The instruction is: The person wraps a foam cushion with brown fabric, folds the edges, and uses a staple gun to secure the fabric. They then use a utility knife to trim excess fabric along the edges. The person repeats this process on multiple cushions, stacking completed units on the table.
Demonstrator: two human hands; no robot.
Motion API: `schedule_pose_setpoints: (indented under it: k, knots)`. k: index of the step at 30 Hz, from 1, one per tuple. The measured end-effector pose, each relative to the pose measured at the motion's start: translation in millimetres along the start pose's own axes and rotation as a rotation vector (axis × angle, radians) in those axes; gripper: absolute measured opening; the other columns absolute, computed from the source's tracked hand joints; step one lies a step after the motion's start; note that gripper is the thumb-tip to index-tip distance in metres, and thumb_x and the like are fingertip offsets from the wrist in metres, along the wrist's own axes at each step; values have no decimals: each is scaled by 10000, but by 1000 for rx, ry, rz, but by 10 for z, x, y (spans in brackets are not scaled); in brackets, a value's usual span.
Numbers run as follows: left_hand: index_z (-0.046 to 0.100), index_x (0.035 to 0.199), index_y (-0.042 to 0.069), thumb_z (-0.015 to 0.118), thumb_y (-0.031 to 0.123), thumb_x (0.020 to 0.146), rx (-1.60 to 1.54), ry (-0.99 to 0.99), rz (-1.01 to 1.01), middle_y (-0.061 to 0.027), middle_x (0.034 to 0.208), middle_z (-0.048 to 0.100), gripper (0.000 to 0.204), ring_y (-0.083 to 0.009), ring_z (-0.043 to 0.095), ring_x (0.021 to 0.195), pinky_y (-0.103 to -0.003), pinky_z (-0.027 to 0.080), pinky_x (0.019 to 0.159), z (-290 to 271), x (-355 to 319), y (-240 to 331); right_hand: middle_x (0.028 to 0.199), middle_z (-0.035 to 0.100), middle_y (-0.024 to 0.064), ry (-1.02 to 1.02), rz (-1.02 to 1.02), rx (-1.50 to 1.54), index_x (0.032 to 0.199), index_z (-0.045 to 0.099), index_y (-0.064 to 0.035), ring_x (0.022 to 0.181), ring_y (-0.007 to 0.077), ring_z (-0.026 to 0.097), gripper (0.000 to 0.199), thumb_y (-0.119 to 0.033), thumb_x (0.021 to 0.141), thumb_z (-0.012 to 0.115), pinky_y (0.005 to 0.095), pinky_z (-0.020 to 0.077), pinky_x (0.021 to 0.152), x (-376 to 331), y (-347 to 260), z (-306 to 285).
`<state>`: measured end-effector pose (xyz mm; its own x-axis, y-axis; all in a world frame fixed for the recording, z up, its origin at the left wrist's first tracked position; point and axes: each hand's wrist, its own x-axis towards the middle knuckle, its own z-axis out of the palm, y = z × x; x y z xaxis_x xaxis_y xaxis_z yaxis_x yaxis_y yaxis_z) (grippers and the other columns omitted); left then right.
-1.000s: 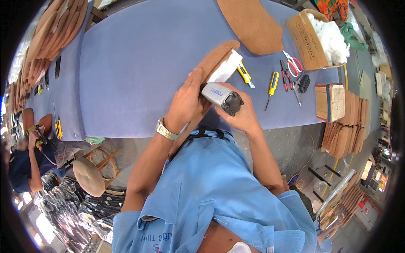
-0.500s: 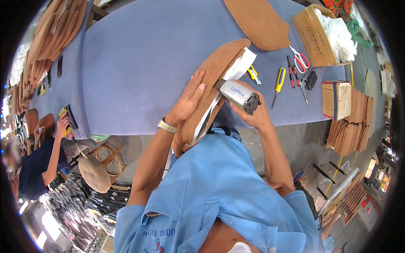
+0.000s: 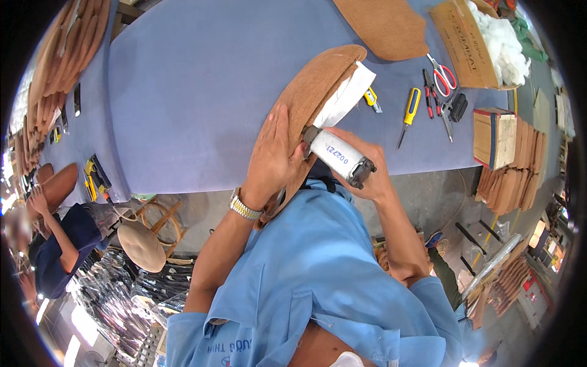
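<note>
A brown fabric-covered cushion (image 3: 310,76) stands tilted at the table's near edge, against my blue shirt. White material (image 3: 345,98) shows along its open side. My left hand (image 3: 275,147) lies on the brown cover with fingers stretched flat, its thumb near the cushion's edge. My right hand (image 3: 374,171) is wrapped round a silver staple gun (image 3: 336,154). The gun's dark nose meets the cushion's edge beside my left thumb; the exact contact point is hidden. Most of the gun's handle is also hidden by my right hand.
On the blue table (image 3: 183,92) lie a yellow cutter (image 3: 372,100), a screwdriver (image 3: 410,110), pliers (image 3: 430,92), scissors (image 3: 443,76) and a brown panel (image 3: 388,27). A carton of white stuffing (image 3: 468,46) stands far right. Another person (image 3: 64,244) works at left.
The staple gun has moved left and down along the cushion's edge, closer to my left thumb. At left, the other person's hand has left the yellow-and-black tool and now touches a brown panel.
</note>
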<state>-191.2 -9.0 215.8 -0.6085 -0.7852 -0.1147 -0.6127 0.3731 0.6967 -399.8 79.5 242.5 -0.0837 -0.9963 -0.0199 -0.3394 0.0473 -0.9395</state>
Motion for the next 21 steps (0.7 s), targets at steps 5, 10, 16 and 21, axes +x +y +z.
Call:
schedule_pose_setpoints:
  k: [5,10,16,21]
  knots:
    - [292,1554,-136,722,163,894,21,-25,-54,-340,1550,436,842,-465,412,1466,-487,338,1228,-35,1,52,1275,727,185,-80,-6,41,1377,645,-24,1104,285,749,632,-79,759,764,352,580,930,17,1,-46]
    - [298,1558,-122,737,141,868,37,-9,-113,-322,1559,438,858,-446,402,1480,-481,364,1213,-27,44,144,1267,728,183,-115,106,56,1375,647,-21,1100,293,748,630,-100,762,768,354,581,929,97,-61,-33]
    - [283,1564,-125,739,103,850,38,-22,-113,-328,1566,425,877,-439,400,1484,-464,374,1213,-47,35,149,1256,729,184,-65,69,18,1382,647,-61,1098,343,735,687,-133,725,833,381,581,932,23,-8,16]
    - [260,1574,-123,732,36,821,53,-37,-100,-329,1582,404,903,-435,392,1491,-461,374,1214,-55,41,140,1254,728,186,-36,-4,48,1374,648,-49,1091,355,732,683,-135,723,835,390,581,928,-71,-26,55]
